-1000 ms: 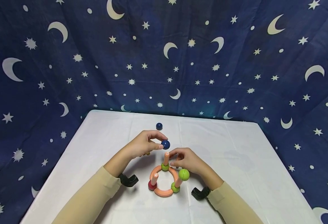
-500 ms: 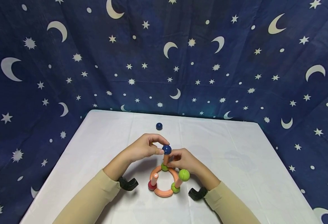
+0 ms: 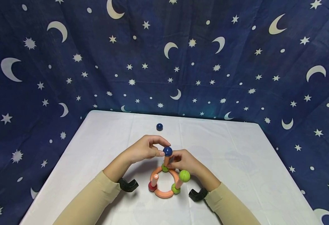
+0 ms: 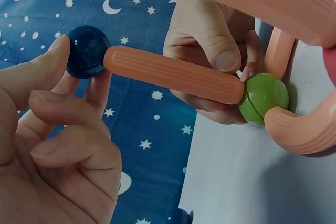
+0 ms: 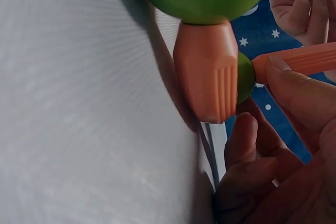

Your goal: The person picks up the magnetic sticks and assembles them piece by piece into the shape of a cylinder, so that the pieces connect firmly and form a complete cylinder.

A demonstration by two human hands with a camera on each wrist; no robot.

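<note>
Blue ball (image 3: 167,151) on orange rod (image 3: 166,160) tip, pinched by left hand (image 3: 142,149) fingers; right hand (image 3: 184,162) fingers clamp rod

The navy ball (image 4: 87,51) I pinch looks like glossy, smooth plastic. The peach rod (image 4: 173,75) is matt plastic with fine ribs. The green ball (image 4: 263,98) has a satin sheen. White cloth (image 3: 97,147), faintly creased, covers the desk.

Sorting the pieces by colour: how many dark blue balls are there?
2: one dark blue ball atop the upright stick, pinched by the left hand; another lies farther back on the table.
</note>
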